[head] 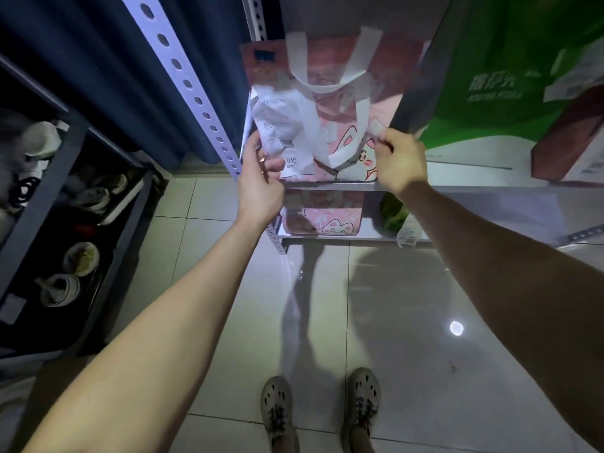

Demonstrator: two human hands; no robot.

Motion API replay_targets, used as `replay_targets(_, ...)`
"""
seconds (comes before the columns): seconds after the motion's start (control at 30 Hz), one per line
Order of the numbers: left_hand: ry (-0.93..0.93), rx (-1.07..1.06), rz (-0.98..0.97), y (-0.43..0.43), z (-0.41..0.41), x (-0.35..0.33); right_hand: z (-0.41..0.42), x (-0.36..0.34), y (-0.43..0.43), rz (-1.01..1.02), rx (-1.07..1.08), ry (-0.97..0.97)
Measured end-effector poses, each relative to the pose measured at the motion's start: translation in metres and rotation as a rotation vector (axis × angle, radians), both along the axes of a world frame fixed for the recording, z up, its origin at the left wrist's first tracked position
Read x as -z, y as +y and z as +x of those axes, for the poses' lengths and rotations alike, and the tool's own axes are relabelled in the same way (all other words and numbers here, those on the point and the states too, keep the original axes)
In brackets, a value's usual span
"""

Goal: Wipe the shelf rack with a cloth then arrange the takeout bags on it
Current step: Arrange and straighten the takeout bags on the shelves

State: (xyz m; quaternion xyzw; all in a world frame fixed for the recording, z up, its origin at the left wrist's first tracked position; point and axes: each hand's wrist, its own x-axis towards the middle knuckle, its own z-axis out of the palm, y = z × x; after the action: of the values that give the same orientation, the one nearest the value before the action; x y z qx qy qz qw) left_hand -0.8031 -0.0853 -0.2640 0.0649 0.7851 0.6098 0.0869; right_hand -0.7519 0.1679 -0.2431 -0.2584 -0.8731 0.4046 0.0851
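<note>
A pink takeout bag (330, 125) with white handles, a cartoon print and a white receipt stands at the left end of the white shelf rack (464, 188). My left hand (261, 178) grips the bag's left lower corner over the receipt. My right hand (400, 158) pinches the bag's right edge. A big green takeout bag (496, 76) stands to its right, and a dark red bag (568, 145) sits at the far right. Another pink bag (323, 217) rests on the shelf below. No cloth is in view.
A perforated white upright (183, 80) of the rack runs past a dark blue curtain (108, 60). A dark rack (55, 197) with shoes stands on the left. A green leafy item (392, 214) lies on the lower shelf. Glossy tiled floor and my feet are below.
</note>
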Motion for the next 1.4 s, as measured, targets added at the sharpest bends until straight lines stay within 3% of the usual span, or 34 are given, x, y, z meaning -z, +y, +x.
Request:
replay_targets(0.13,-0.005,-0.021,-0.324,-0.022,0.001,0.013,-0.003,0.019,-0.008,-0.044,-0.057,-0.162)
replay_targets(0.27,-0.063,0.055,-0.459,-0.024,0.004,0.035,0.001,0.026,-0.013,-0.030,-0.046,-0.157)
replay_targets(0.8,-0.107,0.055,-0.464,-0.015,-0.015,0.041,0.011,0.029,-0.023,-0.012,-0.033,-0.143)
replay_targets(0.97,-0.029,0.065,-0.458,-0.016,0.008,0.033,0.021,0.026,-0.027,-0.043,-0.064,-0.142)
replay_targets(1.23,-0.071,0.219,-0.489,-0.013,0.056,0.027,0.051,0.012,-0.017,-0.068,-0.010,-0.166)
replay_targets(1.4,-0.061,0.332,-0.500,0.012,0.074,0.002,0.118,-0.009,0.006,-0.111,0.037,-0.164)
